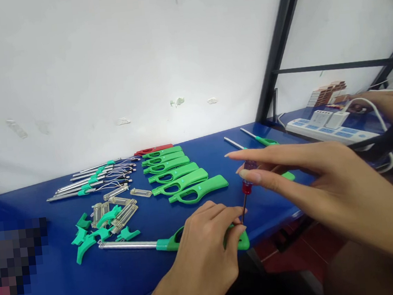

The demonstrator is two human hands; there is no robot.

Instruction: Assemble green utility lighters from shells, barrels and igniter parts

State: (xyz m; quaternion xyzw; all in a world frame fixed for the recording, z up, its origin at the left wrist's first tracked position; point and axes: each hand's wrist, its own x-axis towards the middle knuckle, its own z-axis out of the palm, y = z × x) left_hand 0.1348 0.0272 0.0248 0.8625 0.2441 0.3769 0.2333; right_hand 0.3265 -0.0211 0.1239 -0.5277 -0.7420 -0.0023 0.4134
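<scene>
A green long-neck lighter (pixel 242 241) with a silver metal tube lies near the table's front edge. My left hand (pixel 208 239) is closed on its handle and covers most of it; thumb and index finger pinch close to the screwdriver's tip. Upright above the handle stands a screwdriver (pixel 246 185) with a red and purplish clear grip and a thin dark shaft. My right hand (pixel 289 175) holds its grip between thumb and fingers. The tip meets the handle's rear part, where fingers partly hide the contact.
Green handle shells (pixel 217 182) lie in a row, with a red one (pixel 155 149) behind. To the left are metal tubes with wires (pixel 71 194), clear fuel tanks (pixel 125 218) and teal triggers (pixel 88 246). More lighters (pixel 265 140), a power strip (pixel 330 130) and another person's arm (pixel 383 106) are at right.
</scene>
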